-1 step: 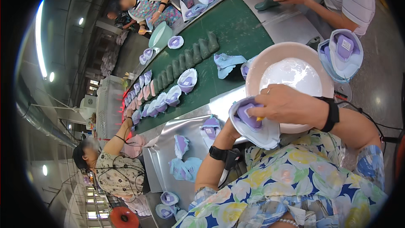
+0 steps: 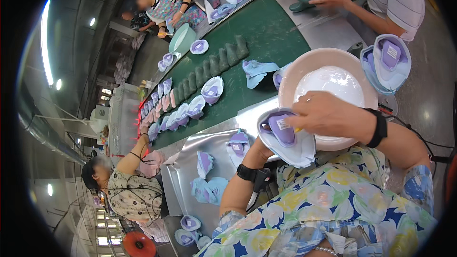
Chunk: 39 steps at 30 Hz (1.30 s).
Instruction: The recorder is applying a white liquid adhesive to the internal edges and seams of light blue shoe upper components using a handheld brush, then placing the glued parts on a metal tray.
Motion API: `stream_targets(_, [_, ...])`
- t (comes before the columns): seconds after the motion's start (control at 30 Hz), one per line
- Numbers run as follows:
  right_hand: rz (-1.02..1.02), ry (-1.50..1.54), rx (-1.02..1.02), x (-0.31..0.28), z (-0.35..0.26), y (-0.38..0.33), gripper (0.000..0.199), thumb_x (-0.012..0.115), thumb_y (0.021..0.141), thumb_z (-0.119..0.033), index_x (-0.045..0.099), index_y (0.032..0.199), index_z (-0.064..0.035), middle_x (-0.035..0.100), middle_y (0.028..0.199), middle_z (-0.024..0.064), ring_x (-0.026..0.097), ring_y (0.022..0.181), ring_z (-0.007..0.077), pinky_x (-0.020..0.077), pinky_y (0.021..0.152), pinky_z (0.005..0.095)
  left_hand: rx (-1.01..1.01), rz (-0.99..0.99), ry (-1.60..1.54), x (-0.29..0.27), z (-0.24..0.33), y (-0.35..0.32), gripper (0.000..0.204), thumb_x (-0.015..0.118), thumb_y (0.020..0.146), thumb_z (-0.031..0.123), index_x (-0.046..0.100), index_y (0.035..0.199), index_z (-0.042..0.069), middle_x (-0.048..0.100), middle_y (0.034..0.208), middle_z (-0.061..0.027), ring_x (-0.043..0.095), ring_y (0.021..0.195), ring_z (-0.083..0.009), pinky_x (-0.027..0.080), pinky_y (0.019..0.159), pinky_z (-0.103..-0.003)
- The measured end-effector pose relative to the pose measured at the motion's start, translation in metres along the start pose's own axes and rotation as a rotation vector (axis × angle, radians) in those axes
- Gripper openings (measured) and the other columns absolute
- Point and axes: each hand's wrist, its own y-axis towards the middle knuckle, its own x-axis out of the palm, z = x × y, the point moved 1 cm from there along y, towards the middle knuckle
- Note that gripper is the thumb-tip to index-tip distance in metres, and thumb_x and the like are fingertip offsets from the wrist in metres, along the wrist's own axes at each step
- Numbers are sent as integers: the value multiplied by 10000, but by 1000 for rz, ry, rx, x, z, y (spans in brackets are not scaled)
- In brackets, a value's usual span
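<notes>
Cupping soft, curved shoe upper (image 2: 285,135)

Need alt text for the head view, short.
The person's left hand holds a white shoe upper with a purple insole while the right hand works inside it, just in front of a pink bowl of white paste. Similar shoe uppers line a green conveyor belt, with other workers seated along it.

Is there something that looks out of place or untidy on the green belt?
Mostly no. The shoe parts sit in a fairly even row along the green belt. Only one pale blue piece lies crumpled apart from the row, beside the pink bowl.
</notes>
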Motion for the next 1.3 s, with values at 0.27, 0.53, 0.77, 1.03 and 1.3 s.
stream_targets(0.27, [540, 470, 25, -15, 6, 0, 215, 746, 842, -75, 656, 1036, -51, 687, 1005, 104, 665, 937, 334, 544, 847, 397, 75, 52, 338, 28, -6, 7, 427, 516, 1034, 306, 522, 1389, 68, 632, 1316, -164, 668, 1142, -259, 575, 967, -416])
stream_targets(0.53, [326, 360, 303, -7, 38, 8, 167, 701, 903, -149, 628, 1003, -37, 675, 961, 152, 660, 858, 336, 527, 754, 381, 90, -71, -229, 1, 7, 19, 466, 511, 1031, 333, 504, 1410, 62, 595, 1364, -166, 622, 1215, -306, 536, 1032, -466])
stream_targets(0.77, [163, 483, 526, -14, 40, -13, 162, 691, 913, -140, 614, 1015, -38, 674, 924, 158, 660, 843, 328, 509, 731, 362, 346, 82, 188, -13, 30, 10, 506, 632, 971, 346, 533, 1384, 72, 645, 1273, -103, 656, 1149, -256, 553, 1005, -430])
stream_targets(1.03, [324, 273, 116, 3, 41, -6, 262, 732, 836, -9, 614, 1059, -75, 695, 1025, 92, 663, 971, 313, 531, 867, 398, 226, 164, 36, -8, 37, 22, 417, 602, 997, 333, 559, 1352, 119, 653, 1255, -91, 665, 1134, -218, 569, 981, -401])
stream_targets(1.3, [340, 364, 278, 1, 41, -11, 172, 708, 886, -81, 633, 1038, -58, 678, 1014, 123, 651, 943, 333, 521, 815, 376, 223, 202, 127, -27, 44, 21, 425, 536, 1040, 318, 490, 1404, 103, 621, 1299, -82, 641, 1159, -185, 571, 974, -359])
